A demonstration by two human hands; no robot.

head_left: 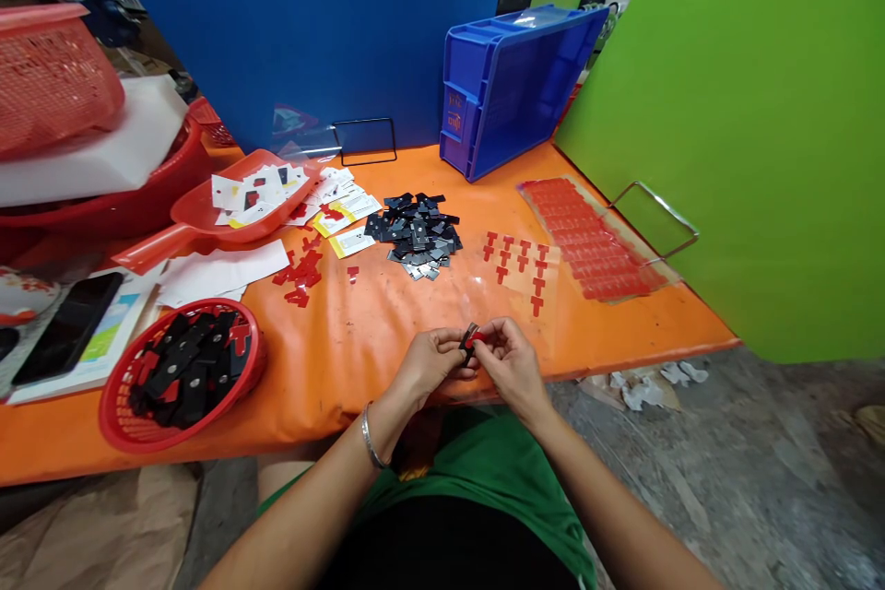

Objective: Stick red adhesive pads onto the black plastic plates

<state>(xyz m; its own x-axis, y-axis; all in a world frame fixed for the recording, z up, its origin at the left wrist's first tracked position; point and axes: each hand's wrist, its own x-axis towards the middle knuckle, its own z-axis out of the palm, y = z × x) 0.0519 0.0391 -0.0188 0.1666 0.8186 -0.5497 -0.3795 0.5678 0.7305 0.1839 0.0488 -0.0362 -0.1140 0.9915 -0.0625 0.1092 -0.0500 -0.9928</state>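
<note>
Near the table's front edge, my left hand (434, 367) is closed on a small black plate (467, 348). My right hand (510, 359) pinches a red T-shaped sticker (477, 336) against that same plate; the fingertips cover part of both. Ahead of my hands lies a heap of black plates (418, 235). To the right, several red T-shaped stickers sit on a clear backing sheet (522, 281). Loose red pieces (301, 272) are scattered left of the heap. A red basket (114, 415) at the left holds black plates, some with red on them.
A red scoop (190, 207) full of printed cards stands at the back left. Beside the basket lies a black phone (69, 327). A blue crate (460, 115) rests on its side against the back. Further right is a red sticker sheet (587, 240) below the green panel (761, 138).
</note>
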